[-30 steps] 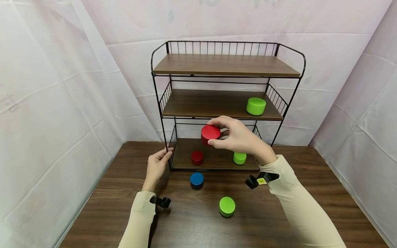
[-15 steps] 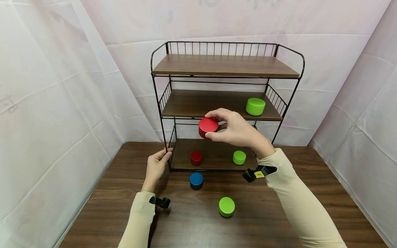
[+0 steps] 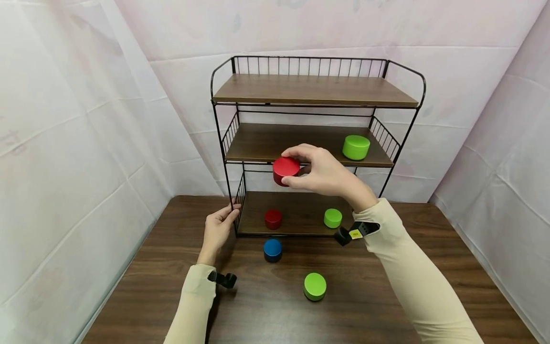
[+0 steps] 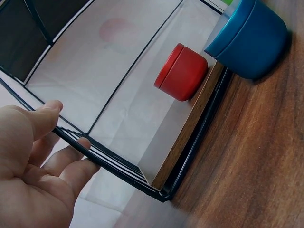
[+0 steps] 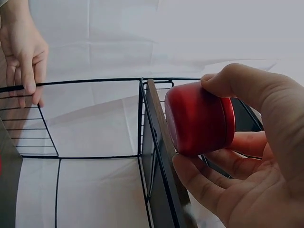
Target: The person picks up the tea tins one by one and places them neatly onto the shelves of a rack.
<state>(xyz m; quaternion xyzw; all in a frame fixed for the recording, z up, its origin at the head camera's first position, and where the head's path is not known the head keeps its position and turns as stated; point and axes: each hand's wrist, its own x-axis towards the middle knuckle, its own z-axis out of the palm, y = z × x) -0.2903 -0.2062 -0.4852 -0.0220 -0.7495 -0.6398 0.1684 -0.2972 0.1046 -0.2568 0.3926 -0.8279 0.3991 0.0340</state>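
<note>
My right hand [image 3: 322, 174] grips a round red tin [image 3: 285, 171] between thumb and fingers, in front of the middle shelf's front edge. In the right wrist view this red tin [image 5: 199, 118] is tilted and close to the shelf board. My left hand [image 3: 218, 231] holds the front left post of the black wire shelf rack [image 3: 301, 99], low down. The left wrist view shows the thumb and fingers [image 4: 78, 173] on either side of that post. A second red tin [image 3: 273, 219] and a green tin [image 3: 333, 218] stand on the bottom shelf.
A larger green tin [image 3: 356, 147] stands at the right of the middle shelf. On the wooden table [image 3: 258, 310] before the rack are a blue tin [image 3: 272, 250] and another green tin [image 3: 315, 286]. White cloth [image 3: 86, 143] hangs behind and at both sides.
My right hand has raised the red tin and moved it slightly left, from before the bottom shelf to near the middle shelf's edge. My left hand has stayed on the post.
</note>
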